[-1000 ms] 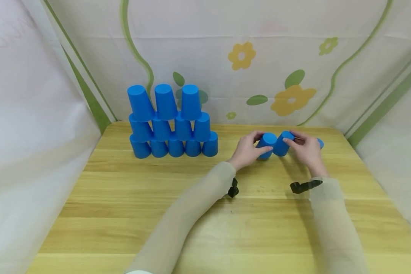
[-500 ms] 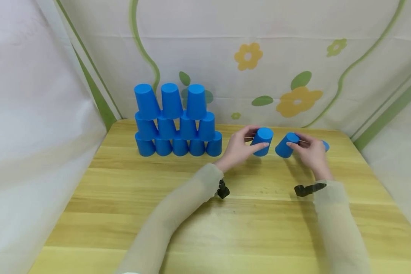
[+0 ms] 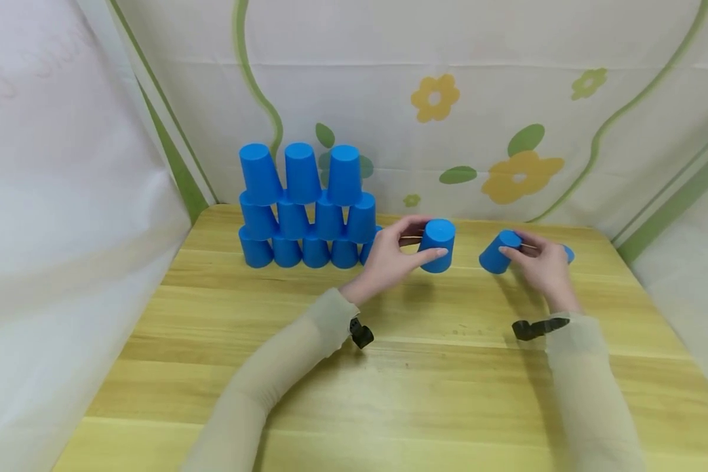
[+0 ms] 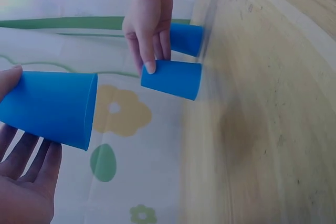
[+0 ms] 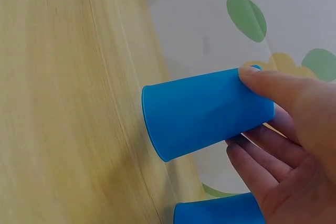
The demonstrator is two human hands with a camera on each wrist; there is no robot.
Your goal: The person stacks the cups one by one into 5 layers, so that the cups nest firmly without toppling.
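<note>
My left hand [image 3: 389, 255] holds an upside-down blue plastic cup [image 3: 438, 252] between thumb and fingers, clear of the table with its shadow below. The same cup [image 4: 47, 106] fills the left side of the left wrist view. To the right, my right hand [image 3: 544, 270] pinches another upside-down blue cup [image 3: 497, 254] near its base, slightly tilted. In the right wrist view this cup's [image 5: 202, 116] wide rim is close to the tabletop. Partly hidden behind the right hand stands a third blue cup [image 3: 569, 253], which the left wrist view also shows [image 4: 188, 39].
At the left rear, a wall of upside-down blue cups [image 3: 295, 219] rises in three rows, narrower toward the top, with three cups in the top row [image 3: 302, 176]. The left hand overlaps its lower right end. A white flowered curtain [image 3: 354, 78] hangs behind the wooden table [image 3: 425, 400].
My left hand has lifted its cup and carried it left, away from the right hand's cup, toward the cup wall. The right hand keeps its cup in nearly the same place.
</note>
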